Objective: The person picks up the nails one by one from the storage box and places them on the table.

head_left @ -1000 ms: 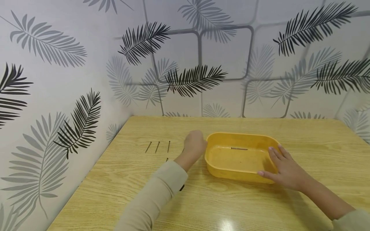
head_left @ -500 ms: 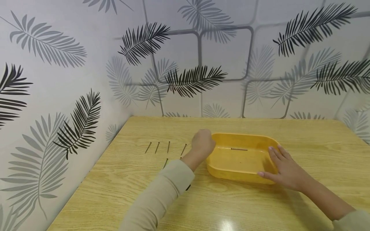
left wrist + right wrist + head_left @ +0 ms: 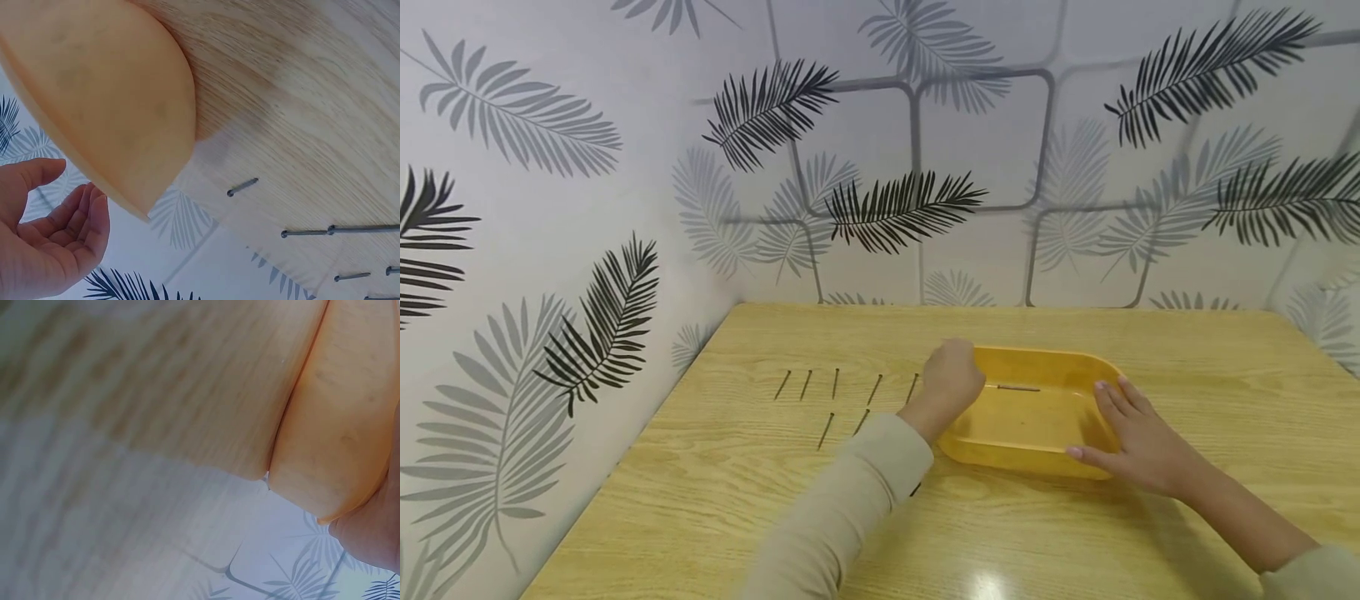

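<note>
An orange plastic tray (image 3: 1026,421) stands on the wooden table, with one nail (image 3: 1018,387) lying inside near its far wall. My left hand (image 3: 952,379) is over the tray's left end. In the left wrist view the left hand's (image 3: 56,231) fingers curve loosely beside the tray's rim (image 3: 81,165), and nothing shows between them. My right hand (image 3: 1150,442) rests on the tray's right end, fingers extended over the rim and thumb at the front edge. The right wrist view catches only part of the right hand (image 3: 369,534) against the tray wall (image 3: 337,419).
Left of the tray, several dark nails (image 3: 836,383) lie spaced out in a back row. A nearer row includes another nail (image 3: 826,431), partly covered by the left sleeve (image 3: 865,483). A patterned wall (image 3: 880,150) rises behind the table (image 3: 715,500).
My left hand has moved right, from beside the tray to over its left end, uncovering more nails on the table. The right hand and the tray stay in place.
</note>
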Demonstrator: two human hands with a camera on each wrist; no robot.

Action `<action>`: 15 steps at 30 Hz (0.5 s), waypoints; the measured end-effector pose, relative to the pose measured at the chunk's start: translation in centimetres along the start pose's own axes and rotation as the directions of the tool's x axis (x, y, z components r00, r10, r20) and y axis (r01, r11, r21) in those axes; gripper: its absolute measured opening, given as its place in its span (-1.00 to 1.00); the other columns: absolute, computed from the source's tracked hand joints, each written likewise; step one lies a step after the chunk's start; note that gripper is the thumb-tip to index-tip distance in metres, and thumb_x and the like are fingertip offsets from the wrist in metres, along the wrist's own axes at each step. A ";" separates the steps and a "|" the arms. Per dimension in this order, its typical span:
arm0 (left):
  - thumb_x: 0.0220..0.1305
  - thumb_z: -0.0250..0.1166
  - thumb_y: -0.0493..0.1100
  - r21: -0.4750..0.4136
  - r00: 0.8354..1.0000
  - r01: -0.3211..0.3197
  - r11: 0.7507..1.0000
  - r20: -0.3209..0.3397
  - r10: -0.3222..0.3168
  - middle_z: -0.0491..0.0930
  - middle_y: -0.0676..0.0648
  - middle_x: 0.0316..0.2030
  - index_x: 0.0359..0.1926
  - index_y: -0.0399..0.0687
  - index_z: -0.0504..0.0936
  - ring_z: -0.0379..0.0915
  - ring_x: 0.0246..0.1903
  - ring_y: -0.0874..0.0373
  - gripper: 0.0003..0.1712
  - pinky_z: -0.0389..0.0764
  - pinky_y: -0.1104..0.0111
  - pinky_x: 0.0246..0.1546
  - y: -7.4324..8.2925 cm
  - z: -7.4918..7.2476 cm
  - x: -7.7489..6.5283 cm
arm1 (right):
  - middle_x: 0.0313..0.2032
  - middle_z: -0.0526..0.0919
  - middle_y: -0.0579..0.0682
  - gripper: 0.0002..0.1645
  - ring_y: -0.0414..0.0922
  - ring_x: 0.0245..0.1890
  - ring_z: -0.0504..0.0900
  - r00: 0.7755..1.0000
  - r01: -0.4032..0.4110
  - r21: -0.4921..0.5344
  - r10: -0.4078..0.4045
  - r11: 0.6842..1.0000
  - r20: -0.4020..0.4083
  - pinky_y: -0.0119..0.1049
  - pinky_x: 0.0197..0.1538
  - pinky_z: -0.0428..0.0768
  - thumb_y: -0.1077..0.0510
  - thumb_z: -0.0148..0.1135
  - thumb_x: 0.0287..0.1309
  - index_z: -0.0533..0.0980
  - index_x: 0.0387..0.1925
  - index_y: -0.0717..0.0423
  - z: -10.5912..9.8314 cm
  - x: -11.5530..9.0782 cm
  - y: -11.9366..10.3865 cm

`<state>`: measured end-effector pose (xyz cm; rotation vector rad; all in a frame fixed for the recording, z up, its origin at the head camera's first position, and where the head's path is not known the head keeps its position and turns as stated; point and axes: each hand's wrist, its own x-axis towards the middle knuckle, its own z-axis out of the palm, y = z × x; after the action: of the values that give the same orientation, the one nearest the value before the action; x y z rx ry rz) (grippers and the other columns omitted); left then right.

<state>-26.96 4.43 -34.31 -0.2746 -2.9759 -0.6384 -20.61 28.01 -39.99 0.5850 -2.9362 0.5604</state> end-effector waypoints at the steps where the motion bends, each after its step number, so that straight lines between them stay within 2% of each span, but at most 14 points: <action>1: 0.16 0.17 -0.32 0.002 1.000 0.002 1.000 0.007 -0.002 0.29 0.04 -0.71 -0.56 -0.14 0.46 0.11 -0.75 0.24 -0.83 0.18 0.48 -0.79 0.3 0.1 0.0 | 0.34 -0.09 0.49 0.16 0.32 0.39 -0.33 1.000 0.001 0.001 -0.001 1.000 0.000 0.36 0.25 -0.08 -0.28 0.12 0.11 -0.12 0.35 0.47 0.0 0.0 0.0; 5: 0.17 0.17 -0.30 0.046 0.999 -0.019 0.999 0.034 0.018 0.26 0.05 -0.71 -0.63 -0.10 0.39 0.09 -0.76 0.25 -0.75 0.16 0.49 -0.78 1.1 0.7 0.2 | 0.34 -0.08 0.49 0.16 0.33 0.39 -0.32 1.000 0.000 -0.001 0.000 1.000 -0.004 0.37 0.25 -0.07 -0.29 0.12 0.11 -0.11 0.34 0.48 0.0 0.1 -0.1; 8: 0.16 0.17 -0.27 0.120 0.999 -0.025 0.992 0.049 0.019 0.30 0.06 -0.67 -0.67 -0.04 0.32 0.11 -0.73 0.26 -0.69 0.18 0.48 -0.78 1.7 1.3 0.4 | 0.34 -0.07 0.49 0.16 0.34 0.39 -0.30 1.000 -0.002 -0.008 0.002 1.000 -0.006 0.36 0.25 -0.06 -0.29 0.12 0.10 -0.10 0.34 0.48 0.0 0.1 -0.1; 15: 0.22 0.17 -0.18 0.207 0.994 -0.047 0.977 0.105 0.025 0.32 0.07 -0.65 -0.66 0.00 0.31 0.13 -0.71 0.25 -0.66 0.20 0.46 -0.77 2.6 2.5 1.3 | 0.33 -0.06 0.50 0.16 0.35 0.38 -0.30 1.000 -0.003 -0.007 0.003 1.000 -0.001 0.34 0.27 -0.10 -0.30 0.11 0.11 -0.09 0.33 0.50 0.1 0.1 0.1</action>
<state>-27.89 7.98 -35.35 -0.3534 -3.0938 -0.3109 -20.76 28.04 -40.15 0.5798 -2.9368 0.5504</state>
